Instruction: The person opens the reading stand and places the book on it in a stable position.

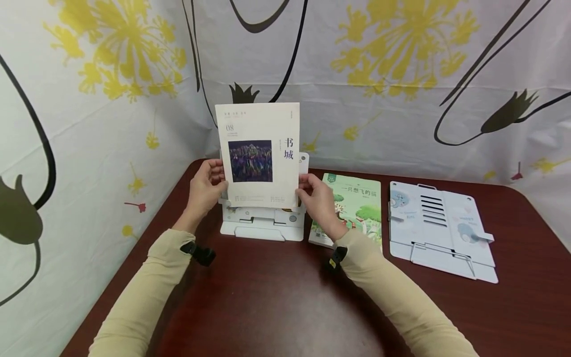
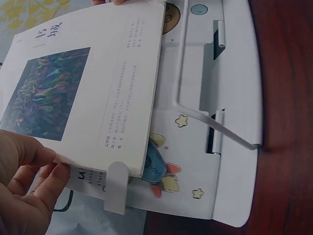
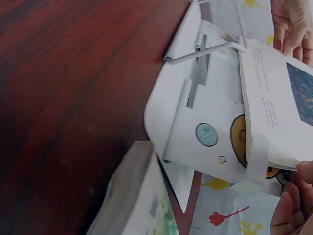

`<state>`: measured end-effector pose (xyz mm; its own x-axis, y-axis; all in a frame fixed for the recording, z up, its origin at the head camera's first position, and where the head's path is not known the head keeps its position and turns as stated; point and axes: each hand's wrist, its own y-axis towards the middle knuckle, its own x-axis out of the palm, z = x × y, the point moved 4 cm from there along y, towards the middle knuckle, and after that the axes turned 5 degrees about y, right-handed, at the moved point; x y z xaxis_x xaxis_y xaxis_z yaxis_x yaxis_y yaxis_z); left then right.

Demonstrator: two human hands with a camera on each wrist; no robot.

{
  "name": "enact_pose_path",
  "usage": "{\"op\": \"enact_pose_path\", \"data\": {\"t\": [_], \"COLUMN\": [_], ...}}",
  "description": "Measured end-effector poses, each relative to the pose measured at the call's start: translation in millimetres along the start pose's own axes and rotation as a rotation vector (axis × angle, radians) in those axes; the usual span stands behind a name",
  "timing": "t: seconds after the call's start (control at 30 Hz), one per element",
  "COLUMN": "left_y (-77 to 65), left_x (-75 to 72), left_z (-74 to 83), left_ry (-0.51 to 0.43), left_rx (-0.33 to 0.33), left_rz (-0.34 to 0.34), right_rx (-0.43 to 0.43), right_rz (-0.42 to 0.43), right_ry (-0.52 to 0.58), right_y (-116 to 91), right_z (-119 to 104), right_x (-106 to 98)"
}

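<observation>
A white book (image 1: 252,193) with a dark picture on its cover stands tilted back against a white book stand (image 1: 263,233). My left hand (image 1: 205,186) pinches its left edge, thumb toward the cover. At the opposite edge, my right hand (image 1: 318,201) pinches the book low down, with fingers partly hidden behind it. In the left wrist view, a white clip (image 2: 116,186) of the stand overlaps the book's lower corner. Another clip (image 3: 257,161) overlaps the other lower corner in the right wrist view. A bent wire (image 3: 205,51) stands out in front of the stand.
A green-covered book (image 1: 357,198) lies right of the stand, partly under my right forearm. Farther right, a second white book stand (image 1: 450,223) lies flat on the dark red table (image 1: 267,297). A patterned curtain (image 1: 392,119) hangs behind the table and along its left side.
</observation>
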<state>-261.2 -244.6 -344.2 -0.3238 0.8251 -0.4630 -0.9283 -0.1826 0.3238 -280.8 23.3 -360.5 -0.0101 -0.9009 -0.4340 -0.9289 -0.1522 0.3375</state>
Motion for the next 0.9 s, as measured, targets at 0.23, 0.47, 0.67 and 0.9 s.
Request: {"op": "enact_pose_path", "data": {"t": [0.23, 0.47, 0.67, 0.9], "left_y": [-7.1, -11.5, -15.4, -19.3], "left_x": [2.7, 5.5, 7.7, 6.8], "left_z": [-10.3, -18.7, -23.7, -25.8], "left_ry": [0.037, 0.096, 0.116, 0.140], "left_rx": [-0.042, -0.066, -0.091, -0.078], "left_rz": [-0.026, -0.029, -0.033, -0.026], "right_rx": [-0.013, 0.008, -0.005, -0.040], "right_rz": [0.001, 0.005, 0.024, 0.025], "right_ry": [-0.116, -0.171, -0.239, -0.319], "right_y": [-8, -13, -15, -18], "right_z": [4, 7, 9, 9], "right_x": [5, 8, 10, 13]}}
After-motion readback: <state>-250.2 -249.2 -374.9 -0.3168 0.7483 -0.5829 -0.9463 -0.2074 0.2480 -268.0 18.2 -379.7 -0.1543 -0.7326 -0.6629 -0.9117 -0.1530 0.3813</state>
